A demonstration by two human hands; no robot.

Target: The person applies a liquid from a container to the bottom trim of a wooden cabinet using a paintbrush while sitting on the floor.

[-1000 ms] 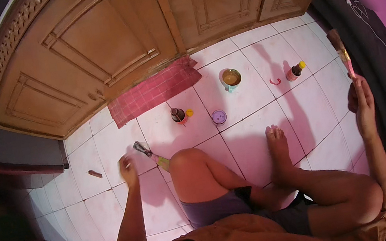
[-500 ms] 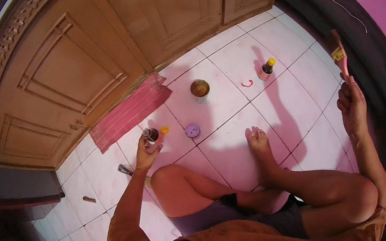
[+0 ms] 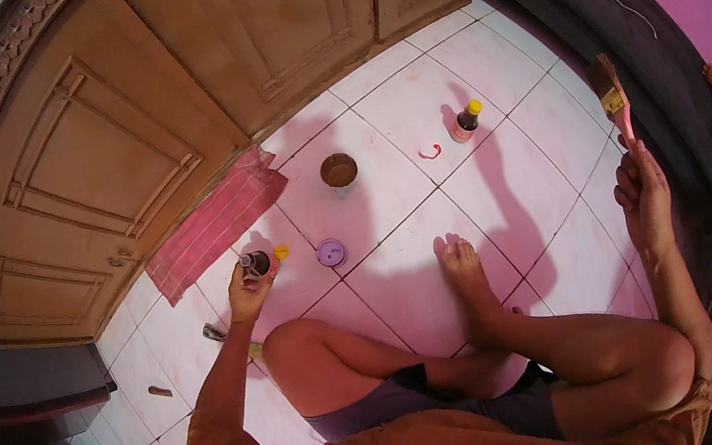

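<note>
In my right hand (image 3: pixel 643 193), raised at the right, the pink handle of a paintbrush (image 3: pixel 612 97) is gripped with the bristles pointing up. My left hand (image 3: pixel 250 298) is closed around a small dark bottle (image 3: pixel 258 263) with a pale pink label, low over the floor. That bottle's neck shows no cap, and a yellow cap (image 3: pixel 281 252) lies just to its right. Further right is a round purple lid or tin (image 3: pixel 331 253). A container with a brown inside (image 3: pixel 339 170) stands beyond it on the tiles.
A second bottle with a yellow cap (image 3: pixel 466 122) stands far right, near a red curl (image 3: pixel 430 152). A pink striped cloth (image 3: pixel 218 225) lies before the brown wooden cabinet (image 3: pixel 101 150). Left of my knee are a dark-handled brush (image 3: pixel 214 333) and a small brown piece (image 3: pixel 159 392).
The whole view has shifted slightly, so the floor items appear further left. Both hands keep their holds on the bottle and the paintbrush.
</note>
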